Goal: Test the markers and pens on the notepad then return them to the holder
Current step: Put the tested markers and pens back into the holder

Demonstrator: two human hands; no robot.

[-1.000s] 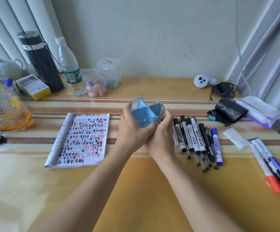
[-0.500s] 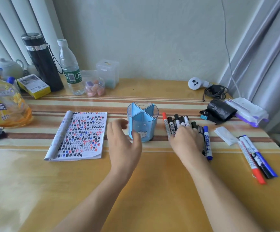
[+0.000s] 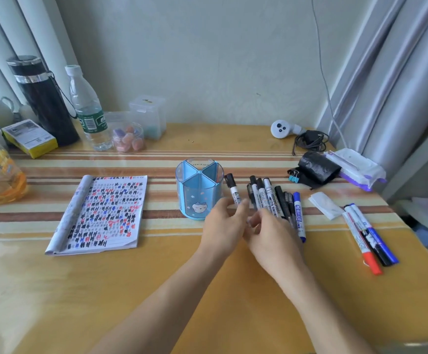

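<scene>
Left hand (image 3: 223, 226) pinched lower end of black marker (image 3: 233, 191), just right of holder (image 3: 199, 190). Right hand (image 3: 271, 236) lay over marker pile (image 3: 275, 203) further right; its grip I could not tell. Three more markers (image 3: 368, 238) far right of holder. Holder looked empty. Notepad (image 3: 100, 213), left of holder, full of test marks. Returning probably all left to do.

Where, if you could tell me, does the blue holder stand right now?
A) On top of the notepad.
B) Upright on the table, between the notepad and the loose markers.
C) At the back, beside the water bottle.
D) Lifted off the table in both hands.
B: the blue holder stands upright on the table, with the notepad on its left and the loose markers on its right.
</scene>
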